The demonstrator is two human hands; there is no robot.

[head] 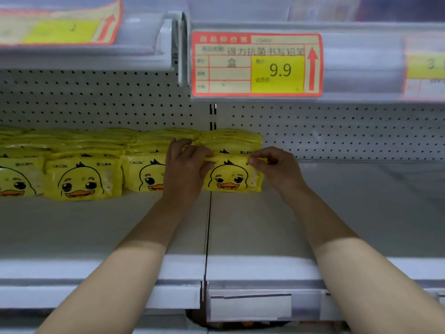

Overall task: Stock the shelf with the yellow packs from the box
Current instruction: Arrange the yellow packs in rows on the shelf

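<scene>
Yellow packs printed with a duck face stand in rows on the grey shelf (252,225), several rows side by side from the far left to the middle. The rightmost front pack (232,175) stands upright at the end of the line, with more packs (231,139) lined up behind it. My left hand (184,169) pinches its top left corner. Its top right corner is pinched by my right hand (277,168), fingers curled. The box is not in view.
Bare shelf surface stretches to the right of the packs. A perforated back panel (349,133) closes the rear. The shelf above carries a red and yellow price label reading 9.9 (256,65). A blank label holder (250,306) hangs on the front rail.
</scene>
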